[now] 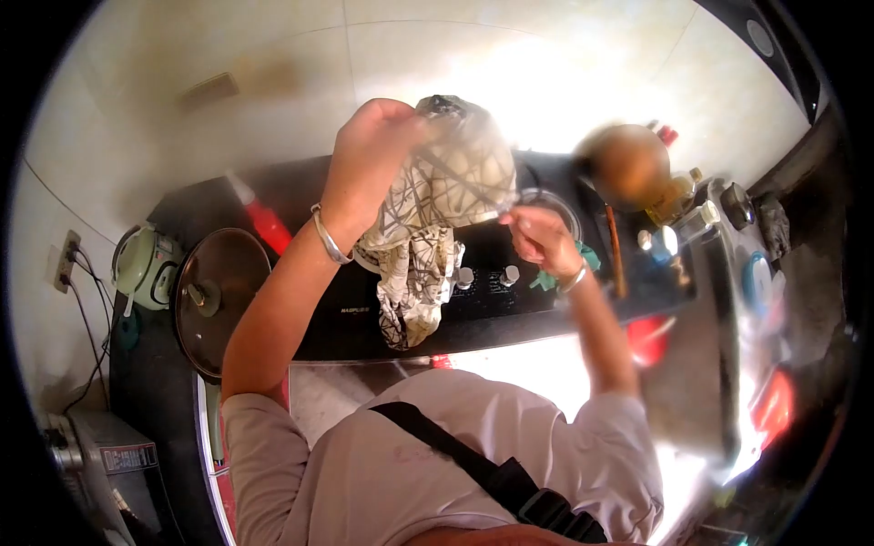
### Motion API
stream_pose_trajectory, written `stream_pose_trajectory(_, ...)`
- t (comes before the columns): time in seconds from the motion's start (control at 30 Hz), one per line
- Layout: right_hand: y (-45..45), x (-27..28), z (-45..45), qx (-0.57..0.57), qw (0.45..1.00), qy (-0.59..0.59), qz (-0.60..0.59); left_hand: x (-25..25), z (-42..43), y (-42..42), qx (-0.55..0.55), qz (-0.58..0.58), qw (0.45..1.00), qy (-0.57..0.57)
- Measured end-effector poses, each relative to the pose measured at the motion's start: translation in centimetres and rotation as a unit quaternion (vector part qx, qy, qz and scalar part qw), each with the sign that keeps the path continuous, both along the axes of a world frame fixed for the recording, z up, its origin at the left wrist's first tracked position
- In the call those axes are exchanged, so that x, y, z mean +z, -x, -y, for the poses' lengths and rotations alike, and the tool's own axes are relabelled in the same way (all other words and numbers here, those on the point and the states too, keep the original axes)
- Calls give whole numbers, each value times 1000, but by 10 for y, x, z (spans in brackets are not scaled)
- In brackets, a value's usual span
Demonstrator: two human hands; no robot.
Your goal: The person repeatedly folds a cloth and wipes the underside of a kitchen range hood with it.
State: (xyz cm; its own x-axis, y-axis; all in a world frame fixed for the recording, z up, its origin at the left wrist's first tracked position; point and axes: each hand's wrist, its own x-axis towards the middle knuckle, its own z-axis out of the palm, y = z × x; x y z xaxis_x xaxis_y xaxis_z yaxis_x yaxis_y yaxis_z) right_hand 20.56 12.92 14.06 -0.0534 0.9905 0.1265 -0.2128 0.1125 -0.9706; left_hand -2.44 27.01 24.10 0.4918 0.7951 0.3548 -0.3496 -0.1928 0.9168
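Observation:
A pale cloth (pixel 460 177) with dark criss-cross lines is lifted over the black stove (pixel 337 332), its lower part hanging in folds near two stove knobs. My left hand (pixel 373 159) is closed on the cloth's upper left part, with the fingertips blurred. On the right, my right hand (pixel 539 235) pinches the cloth's lower right edge. Whatever lies behind or under the cloth is hidden. A green cloth-like item (pixel 587 257) shows beside my right wrist.
Left of the stove are a glass lid (pixel 223 296), a red bottle (pixel 266 226) and a green cooker (pixel 147 267). A blurred round brown item (pixel 628 166), a wooden stick (pixel 615 255) and an oil bottle (pixel 672 198) are on the right.

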Motion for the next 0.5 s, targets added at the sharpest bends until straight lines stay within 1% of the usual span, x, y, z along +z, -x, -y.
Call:
stream_pose_trajectory(0.07, -11, -7, 5, -15, 1000, 6, 4, -3, -2, 1, -9, 12, 1000, 16)
stream_pose_trajectory(0.13, -5, -2, 4, -107, 994, 23, -9, -5, -5, 1, -9, 19, 999, 28)
stream_pose_trajectory(0.27, 29, 19, -27, -213, 975, -18, -58, -14, -7, -5, -8, 10, 999, 36)
stream_pose_trajectory(0.33, 38, 27, -44, -163, 981, -6, -102, -18, -8, -8, -15, 11, 999, 41)
stream_pose_trajectory(0.37, 49, 40, -46, -177, 980, 35, -83, -20, -8, -9, -19, 14, 999, 46)
stream_pose_trajectory(0.4, 49, 33, -58, -154, 982, 2, -108, -21, -8, -9, -22, 18, 998, 50)
stream_pose_trajectory(0.47, 70, 55, -58, -199, 971, 55, -122, -21, -7, -9, -14, 4, 998, 60)
stream_pose_trajectory(0.5, 70, 54, -60, -199, 971, 52, -125, -21, -7, -9, -9, -2, 998, 65)
